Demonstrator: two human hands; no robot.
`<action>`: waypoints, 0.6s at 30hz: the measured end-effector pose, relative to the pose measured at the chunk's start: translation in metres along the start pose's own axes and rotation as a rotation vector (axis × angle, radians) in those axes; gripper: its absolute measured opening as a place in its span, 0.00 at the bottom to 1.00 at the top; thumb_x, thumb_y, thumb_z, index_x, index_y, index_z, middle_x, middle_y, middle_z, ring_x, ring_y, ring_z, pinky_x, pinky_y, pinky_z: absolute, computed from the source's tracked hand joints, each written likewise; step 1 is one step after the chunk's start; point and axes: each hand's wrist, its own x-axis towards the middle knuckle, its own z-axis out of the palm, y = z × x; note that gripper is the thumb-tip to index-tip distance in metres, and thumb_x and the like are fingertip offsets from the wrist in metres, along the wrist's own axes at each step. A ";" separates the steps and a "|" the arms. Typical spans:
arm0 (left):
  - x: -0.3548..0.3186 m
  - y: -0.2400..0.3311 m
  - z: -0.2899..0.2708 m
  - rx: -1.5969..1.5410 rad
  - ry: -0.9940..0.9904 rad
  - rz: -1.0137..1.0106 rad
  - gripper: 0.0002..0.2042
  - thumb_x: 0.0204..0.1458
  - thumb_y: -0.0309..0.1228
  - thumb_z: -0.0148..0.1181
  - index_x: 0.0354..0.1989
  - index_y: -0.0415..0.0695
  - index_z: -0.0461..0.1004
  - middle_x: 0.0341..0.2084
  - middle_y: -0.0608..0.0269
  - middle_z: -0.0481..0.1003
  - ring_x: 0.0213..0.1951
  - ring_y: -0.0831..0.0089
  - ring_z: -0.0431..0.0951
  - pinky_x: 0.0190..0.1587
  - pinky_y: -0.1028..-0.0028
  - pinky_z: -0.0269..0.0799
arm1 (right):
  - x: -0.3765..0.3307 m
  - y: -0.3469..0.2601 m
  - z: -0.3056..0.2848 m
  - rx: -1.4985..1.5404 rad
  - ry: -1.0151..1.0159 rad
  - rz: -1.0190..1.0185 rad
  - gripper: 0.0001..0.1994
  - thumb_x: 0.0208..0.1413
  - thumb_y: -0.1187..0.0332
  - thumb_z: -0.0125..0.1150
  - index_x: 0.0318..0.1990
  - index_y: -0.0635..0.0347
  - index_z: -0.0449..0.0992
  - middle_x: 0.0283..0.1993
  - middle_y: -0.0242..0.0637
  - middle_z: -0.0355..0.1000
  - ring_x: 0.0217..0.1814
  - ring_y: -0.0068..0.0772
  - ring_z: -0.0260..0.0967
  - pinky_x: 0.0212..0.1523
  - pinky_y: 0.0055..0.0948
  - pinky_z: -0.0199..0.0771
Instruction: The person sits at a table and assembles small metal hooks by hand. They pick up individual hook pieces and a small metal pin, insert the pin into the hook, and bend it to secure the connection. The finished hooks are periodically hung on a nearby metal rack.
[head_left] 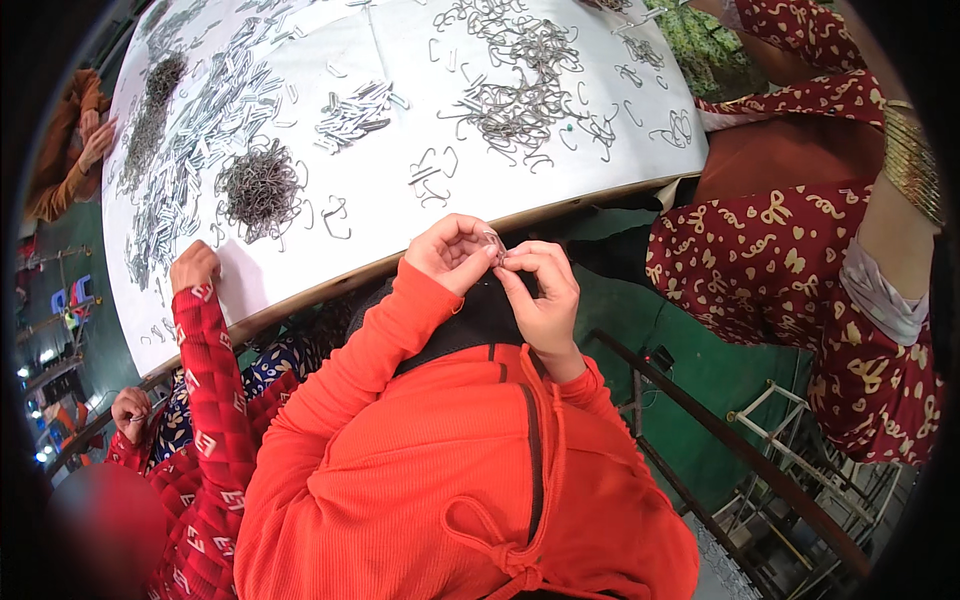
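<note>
My left hand (447, 252) and my right hand (545, 292) meet just off the table's near edge. Between their pinched fingertips is a small metal piece (497, 246), mostly covered by the fingers; its exact kind does not show. On the white table (370, 215), a few loose bent wire hooks (432, 180) lie closest to my hands. Farther back is a wide heap of wire hooks (520, 95). Left of it sits a small pile of short metal channel pieces (357, 113), and a dense dark mound of wire parts (262, 188) lies farther left.
A long spread of channel pieces (215, 110) covers the table's left side. A co-worker's hand (194, 266) in a red sleeve rests at the left edge. Another person in patterned maroon clothing (760, 260) is close on my right. Metal frames (790, 430) stand on the green floor.
</note>
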 end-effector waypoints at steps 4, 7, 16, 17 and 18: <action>0.000 0.002 0.001 0.139 0.012 0.034 0.07 0.53 0.18 0.56 0.40 0.37 0.69 0.33 0.61 0.75 0.37 0.76 0.76 0.43 0.76 0.75 | 0.001 -0.004 -0.001 -0.022 0.002 -0.017 0.08 0.41 0.82 0.67 0.30 0.62 0.76 0.34 0.37 0.71 0.36 0.31 0.71 0.35 0.26 0.72; -0.002 0.007 0.002 0.261 0.007 0.081 0.06 0.52 0.18 0.56 0.39 0.37 0.70 0.32 0.62 0.75 0.37 0.76 0.76 0.42 0.76 0.74 | 0.003 -0.008 -0.001 -0.031 0.008 -0.003 0.08 0.41 0.82 0.67 0.30 0.62 0.76 0.34 0.37 0.71 0.36 0.32 0.71 0.35 0.26 0.72; -0.009 0.018 0.005 0.742 -0.004 0.391 0.06 0.43 0.19 0.60 0.30 0.39 0.73 0.29 0.61 0.74 0.31 0.73 0.75 0.35 0.77 0.70 | 0.011 0.012 -0.014 -0.111 0.022 -0.043 0.13 0.38 0.81 0.68 0.35 0.63 0.74 0.37 0.38 0.69 0.37 0.33 0.70 0.37 0.27 0.71; -0.008 0.012 0.001 0.735 -0.011 0.377 0.05 0.43 0.19 0.59 0.30 0.39 0.73 0.28 0.61 0.74 0.30 0.74 0.75 0.35 0.78 0.70 | 0.017 0.019 -0.013 -0.010 0.082 0.098 0.12 0.40 0.80 0.67 0.35 0.64 0.74 0.36 0.38 0.69 0.35 0.31 0.69 0.36 0.26 0.70; -0.009 0.006 -0.003 0.744 -0.026 0.356 0.05 0.43 0.19 0.59 0.30 0.39 0.72 0.28 0.62 0.73 0.30 0.74 0.75 0.35 0.78 0.70 | 0.033 0.025 -0.017 -0.150 0.057 0.007 0.11 0.42 0.80 0.66 0.36 0.64 0.74 0.35 0.37 0.69 0.34 0.29 0.68 0.34 0.25 0.69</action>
